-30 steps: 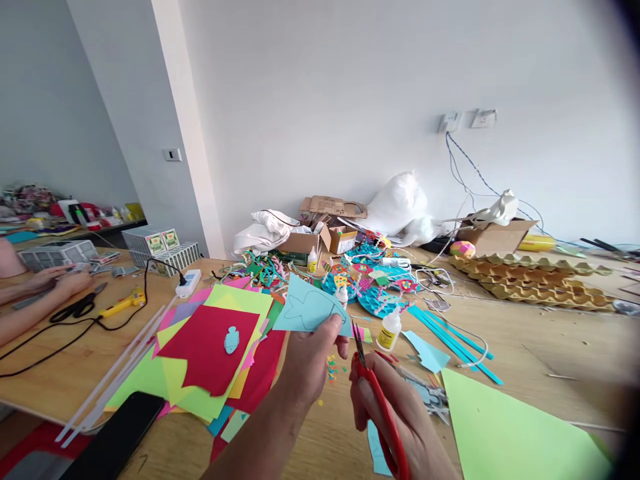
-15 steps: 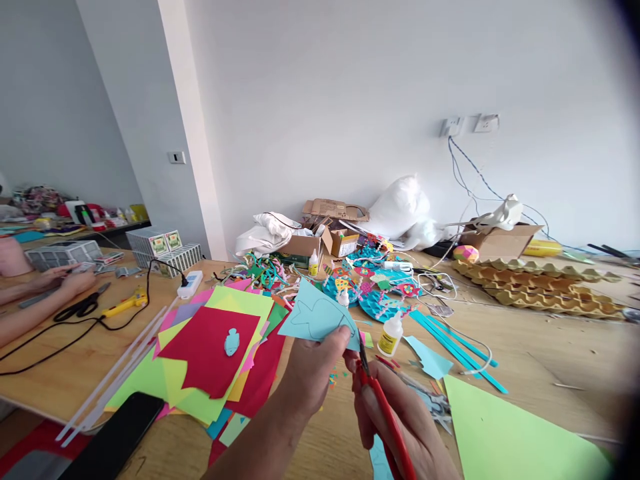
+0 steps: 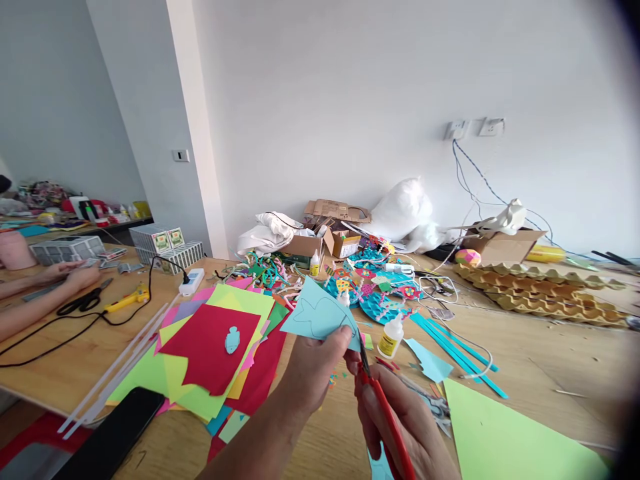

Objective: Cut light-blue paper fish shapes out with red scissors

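Note:
A light blue sheet of paper (image 3: pixel 313 312) with a fish outline drawn on it is pinched in my left hand (image 3: pixel 320 363), thumb on top. My right hand (image 3: pixel 400 413) grips red-handled scissors (image 3: pixel 389 420). Their dark blades meet the right edge of the paper, close to my left thumb; how far apart the blades are is hard to see. Below my right hand another light blue paper piece (image 3: pixel 380 463) with drawn lines is partly hidden. A small blue cut-out fish (image 3: pixel 233 340) lies on red paper (image 3: pixel 200 350) to the left.
Coloured sheets (image 3: pixel 245 303) are stacked left of my hands, near a black phone (image 3: pixel 113 433). A glue bottle (image 3: pixel 391 337) stands beyond the scissors. Green paper (image 3: pixel 505 433) and egg trays (image 3: pixel 545 290) lie right. A co-worker's hands (image 3: pixel 75 273), a yellow glue gun (image 3: pixel 127 300) and its cable are far left.
The view has shifted slightly. My hands keep nearly the same pose, with the scissor blades still at the paper's right edge.

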Demonstrator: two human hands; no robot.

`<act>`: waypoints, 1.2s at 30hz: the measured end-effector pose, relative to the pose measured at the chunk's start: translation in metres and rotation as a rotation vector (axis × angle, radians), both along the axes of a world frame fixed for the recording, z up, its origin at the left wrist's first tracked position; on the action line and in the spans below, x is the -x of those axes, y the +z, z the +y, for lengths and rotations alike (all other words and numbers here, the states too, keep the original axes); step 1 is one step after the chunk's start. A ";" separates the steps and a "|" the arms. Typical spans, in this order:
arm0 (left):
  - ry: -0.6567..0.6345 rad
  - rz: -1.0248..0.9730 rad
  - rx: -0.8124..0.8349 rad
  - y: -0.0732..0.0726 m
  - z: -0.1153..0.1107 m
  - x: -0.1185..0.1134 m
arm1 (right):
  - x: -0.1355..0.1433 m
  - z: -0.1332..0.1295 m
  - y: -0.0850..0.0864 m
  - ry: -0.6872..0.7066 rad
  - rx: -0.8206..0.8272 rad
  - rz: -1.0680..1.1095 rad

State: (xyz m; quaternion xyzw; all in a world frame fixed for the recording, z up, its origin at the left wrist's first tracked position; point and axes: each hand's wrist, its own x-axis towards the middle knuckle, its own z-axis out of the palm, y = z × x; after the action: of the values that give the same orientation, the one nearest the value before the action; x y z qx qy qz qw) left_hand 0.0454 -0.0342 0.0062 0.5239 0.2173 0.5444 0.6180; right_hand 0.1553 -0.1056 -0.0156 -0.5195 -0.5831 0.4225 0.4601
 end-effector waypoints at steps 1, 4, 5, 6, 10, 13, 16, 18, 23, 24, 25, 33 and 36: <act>-0.002 0.006 -0.007 0.001 0.000 0.000 | 0.000 0.000 0.000 -0.010 -0.005 -0.001; -0.011 0.020 -0.018 0.003 -0.001 0.001 | 0.002 0.000 0.001 -0.048 -0.011 0.007; -0.013 0.024 -0.018 0.004 -0.001 0.001 | 0.003 -0.001 0.002 -0.057 -0.011 0.012; -0.015 0.026 -0.016 0.004 -0.001 0.001 | 0.003 -0.001 0.002 -0.059 -0.010 0.014; -0.017 0.030 -0.023 0.004 0.000 0.002 | 0.004 -0.001 0.002 -0.063 0.009 0.026; -0.015 0.037 -0.029 0.004 0.000 0.002 | 0.004 -0.001 0.000 -0.063 0.028 0.039; -0.016 0.041 -0.028 0.005 -0.001 0.003 | 0.004 0.000 -0.001 -0.048 0.025 0.055; -0.024 0.046 -0.031 0.006 -0.001 0.004 | 0.004 0.001 -0.002 -0.020 0.020 0.094; -0.020 0.045 -0.028 0.004 0.000 0.003 | 0.005 -0.001 0.001 0.018 0.017 0.171; -0.019 0.046 -0.028 0.003 0.001 0.002 | 0.005 -0.001 0.002 0.017 0.014 0.175; -0.019 0.048 -0.027 0.003 0.001 0.002 | 0.004 -0.002 0.002 0.014 0.013 0.182; -0.013 0.037 -0.031 0.002 -0.001 0.001 | 0.003 -0.001 0.000 0.022 -0.003 0.202; -0.021 0.051 -0.028 0.002 0.000 0.001 | 0.002 -0.001 -0.001 0.034 0.000 0.183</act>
State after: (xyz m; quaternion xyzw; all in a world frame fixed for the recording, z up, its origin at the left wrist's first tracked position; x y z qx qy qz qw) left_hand 0.0447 -0.0345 0.0079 0.5485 0.2197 0.5274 0.6105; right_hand 0.1532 -0.1062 -0.0163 -0.4687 -0.5474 0.4759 0.5042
